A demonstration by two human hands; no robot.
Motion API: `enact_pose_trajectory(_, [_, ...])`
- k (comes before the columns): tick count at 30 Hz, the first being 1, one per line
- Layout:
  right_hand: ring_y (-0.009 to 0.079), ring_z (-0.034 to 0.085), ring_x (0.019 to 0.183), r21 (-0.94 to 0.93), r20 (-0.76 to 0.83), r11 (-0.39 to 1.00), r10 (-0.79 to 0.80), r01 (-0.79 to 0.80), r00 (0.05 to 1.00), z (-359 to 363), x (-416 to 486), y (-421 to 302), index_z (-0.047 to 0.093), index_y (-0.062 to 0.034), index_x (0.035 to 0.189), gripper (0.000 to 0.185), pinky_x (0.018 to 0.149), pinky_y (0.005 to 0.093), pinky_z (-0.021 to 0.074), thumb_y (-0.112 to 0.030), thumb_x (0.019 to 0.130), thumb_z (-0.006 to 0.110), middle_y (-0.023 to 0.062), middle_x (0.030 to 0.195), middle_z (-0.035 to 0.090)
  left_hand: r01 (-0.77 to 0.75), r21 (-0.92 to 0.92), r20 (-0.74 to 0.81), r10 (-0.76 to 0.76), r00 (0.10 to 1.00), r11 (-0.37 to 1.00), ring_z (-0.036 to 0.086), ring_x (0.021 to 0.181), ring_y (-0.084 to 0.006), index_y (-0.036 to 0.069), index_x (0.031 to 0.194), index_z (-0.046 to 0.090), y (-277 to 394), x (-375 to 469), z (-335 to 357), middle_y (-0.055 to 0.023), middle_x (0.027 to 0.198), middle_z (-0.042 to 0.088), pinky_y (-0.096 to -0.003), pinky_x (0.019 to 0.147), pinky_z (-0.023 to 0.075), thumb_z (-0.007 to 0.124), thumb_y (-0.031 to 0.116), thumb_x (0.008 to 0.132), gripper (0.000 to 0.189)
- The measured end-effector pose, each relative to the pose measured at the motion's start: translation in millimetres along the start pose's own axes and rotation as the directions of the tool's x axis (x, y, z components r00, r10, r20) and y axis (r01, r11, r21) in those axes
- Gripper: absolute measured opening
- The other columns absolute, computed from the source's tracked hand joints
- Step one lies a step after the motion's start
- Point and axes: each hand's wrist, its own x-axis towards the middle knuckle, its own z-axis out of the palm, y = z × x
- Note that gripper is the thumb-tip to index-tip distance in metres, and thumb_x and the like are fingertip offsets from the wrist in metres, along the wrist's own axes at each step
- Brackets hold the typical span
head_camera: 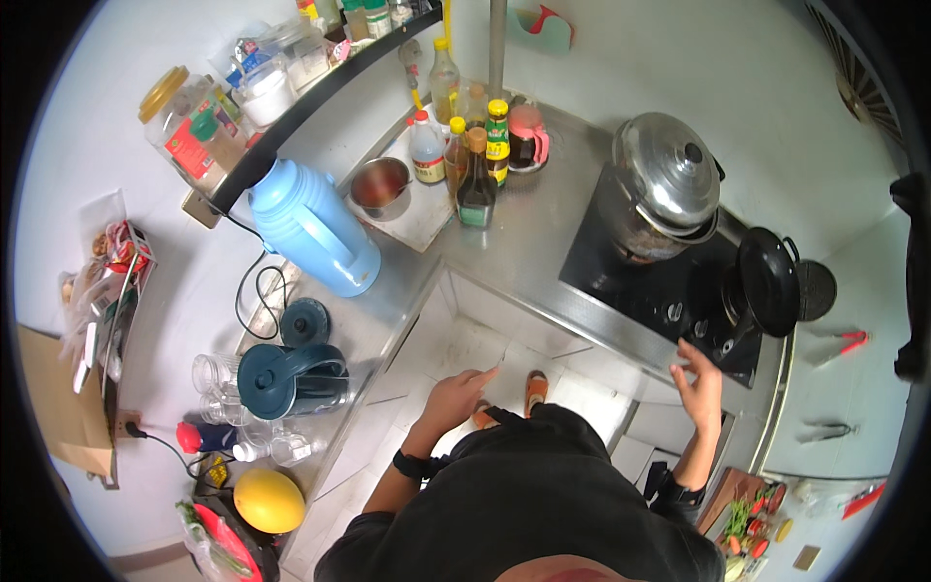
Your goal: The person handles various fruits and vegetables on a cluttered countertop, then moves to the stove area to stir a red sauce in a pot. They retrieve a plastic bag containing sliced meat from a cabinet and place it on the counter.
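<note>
My left hand (pixel 460 397) hangs in the air over the tiled floor, fingers loosely extended, holding nothing. Near the front edge of the black cooktop (pixel 625 291), my right hand (pixel 700 383) is raised with its fingers apart and empty, close to the control knobs. A lidded metal pot (pixel 665 178) stands on the back part of the cooktop. To its right, a black frying pan (pixel 768 280) sits on the cooktop with its handle towards my right hand. A small metal pot (pixel 380 188) with reddish contents rests on a white board in the corner.
Sauce bottles (pixel 476 182) crowd the corner counter. Along the left counter stand a light blue thermos (pixel 316 229), a dark teal pitcher (pixel 291 382), glasses and a yellow melon-like fruit (pixel 269 500). At lower right, a wooden cutting board (pixel 726 491) lies beside vegetables and jars.
</note>
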Motion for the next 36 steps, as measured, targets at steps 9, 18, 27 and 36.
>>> enact_pose_trajectory(9, [0.0175,0.066,0.078,0.156,0.114,0.988,-0.017,-0.001,0.993,10,49,39,0.061,-0.0034,0.114,0.033,0.064,0.0283,0.0515,-0.009,0.081,0.065,0.013,0.098,0.067,-0.02,0.149,-0.232,0.054,0.971,0.989,0.053,0.106,-0.0342,0.012,0.129,0.048,3,115,-17,-0.014,0.121,0.053,-0.0394,0.086,0.0463,0.065,0.009,0.076,0.055])
enact_pose_trajectory(18, [0.0187,0.067,0.079,0.293,0.357,0.923,-0.349,0.251,0.866,45,141,-20,0.061,-0.003,0.113,0.034,0.062,0.0261,0.0493,-0.011,0.08,0.067,0.0145,0.099,0.066,0.16,-0.24,-0.61,-0.277,0.743,0.958,0.053,0.108,-0.0326,0.006,0.129,0.046,-95,244,-107,-0.02,0.123,0.052,-0.0379,0.091,0.0432,0.068,0.016,0.076,0.059])
enact_pose_trajectory(27, [0.0157,0.065,0.084,0.331,0.382,0.938,-0.228,0.097,0.895,102,187,-51,0.059,0.0,0.116,0.034,0.074,0.0272,0.0508,-0.009,0.083,0.065,0.0144,0.097,0.068,0.196,-0.357,-0.652,-0.395,0.647,0.913,0.055,0.106,-0.036,0.005,0.126,0.047,-207,339,-163,-0.0236,0.115,0.056,-0.0398,0.09,0.0449,0.072,0.019,0.069,0.064])
enact_pose_trajectory(36, [0.0134,0.065,0.082,0.272,0.324,0.961,-0.132,0.042,0.937,142,220,-102,0.059,-0.0017,0.117,0.034,0.066,0.0254,0.0485,-0.013,0.085,0.064,0.0123,0.097,0.068,0.048,-0.187,-0.474,-0.133,0.871,0.981,0.051,0.112,-0.0339,0.018,0.126,0.049,-259,407,-182,-0.018,0.114,0.056,-0.0385,0.093,0.0428,0.08,0.019,0.056,0.076])
